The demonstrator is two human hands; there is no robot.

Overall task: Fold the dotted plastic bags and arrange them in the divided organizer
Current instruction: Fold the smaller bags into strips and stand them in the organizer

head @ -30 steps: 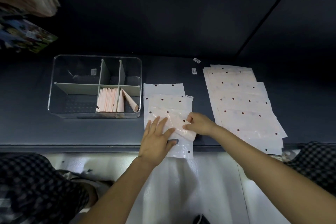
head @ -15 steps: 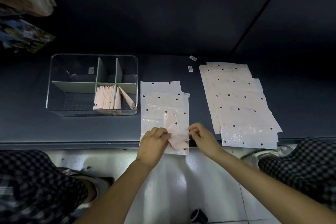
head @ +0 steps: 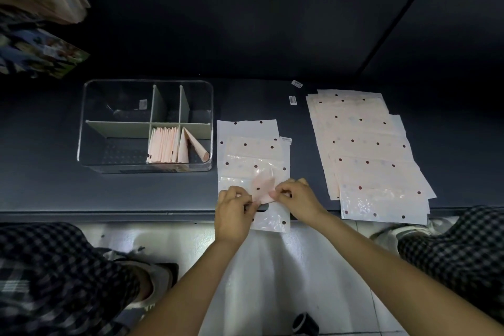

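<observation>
Left hand (head: 233,215) & right hand (head: 298,200) both pinching folded bag (head: 263,188), atop flat bag stack (head: 251,144), organizer (head: 90,117) left

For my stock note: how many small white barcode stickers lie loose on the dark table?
2 small white barcode stickers: one near the back, one just left of the right stack's far corner. Others may be hidden.

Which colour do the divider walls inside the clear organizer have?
The divider walls are pale grey-green, seen best in the head view.

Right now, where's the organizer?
Head view: the organizer sits on the dark table's left side, just left of the small bag pile, well clear of both hands.
</observation>
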